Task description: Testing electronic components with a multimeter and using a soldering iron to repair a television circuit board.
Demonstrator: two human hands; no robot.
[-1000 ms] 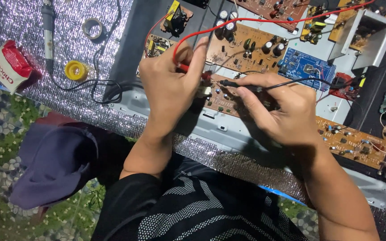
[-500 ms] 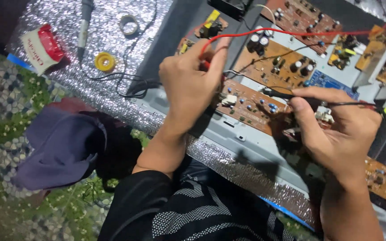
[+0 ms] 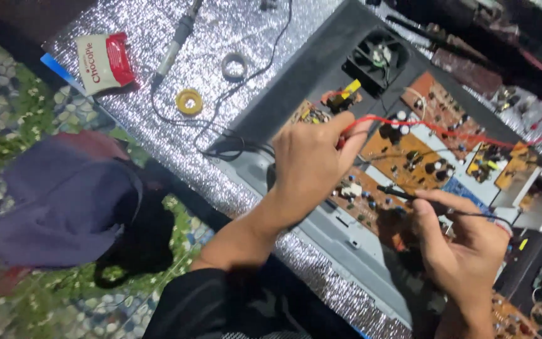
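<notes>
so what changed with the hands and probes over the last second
The right hand, holding the thin black test probe, drew away from the left hand toward the right edge of the brown circuit board. The left hand stayed on the board, pinching the red-wired probe. The yellow tape roll and red-and-white snack packet kept their places on the silver foil mat.

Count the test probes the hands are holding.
2. The left hand pinches a red probe with a red lead over the circuit board; the right hand holds a black probe, tip lying over the board.
</notes>
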